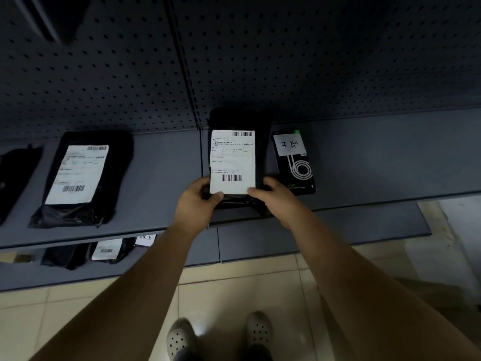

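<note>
Head view: I was placing a black parcel [232, 160] on the shelf [166, 178], as I judged it.
My left hand [197, 201] and right hand [270, 196] pinched its near corners; it lay just beside a black box [296, 168]. The next move probably called for squaring it, then letting go.

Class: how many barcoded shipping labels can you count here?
3. One on the left parcel on the upper shelf; one on the middle parcel that the left hand and right hand grip; one on the lower-shelf parcel. Others may be hidden.
</note>
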Demonstrator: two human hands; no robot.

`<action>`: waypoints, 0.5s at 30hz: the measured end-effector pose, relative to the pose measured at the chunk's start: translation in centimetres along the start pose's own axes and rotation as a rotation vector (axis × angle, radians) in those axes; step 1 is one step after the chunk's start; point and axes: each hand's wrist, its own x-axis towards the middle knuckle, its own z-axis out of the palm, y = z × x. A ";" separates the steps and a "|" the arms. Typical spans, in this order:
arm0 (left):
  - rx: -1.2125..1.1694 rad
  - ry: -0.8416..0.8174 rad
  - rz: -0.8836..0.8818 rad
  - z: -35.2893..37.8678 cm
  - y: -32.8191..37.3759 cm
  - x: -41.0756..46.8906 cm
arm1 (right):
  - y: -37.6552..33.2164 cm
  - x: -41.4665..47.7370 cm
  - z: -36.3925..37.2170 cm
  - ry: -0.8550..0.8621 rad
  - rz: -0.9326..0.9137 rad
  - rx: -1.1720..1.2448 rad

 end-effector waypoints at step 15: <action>-0.028 0.192 0.259 -4.6 2.7 -4.7 | -2.7 -3.6 -1.3 -0.170 -0.167 0.426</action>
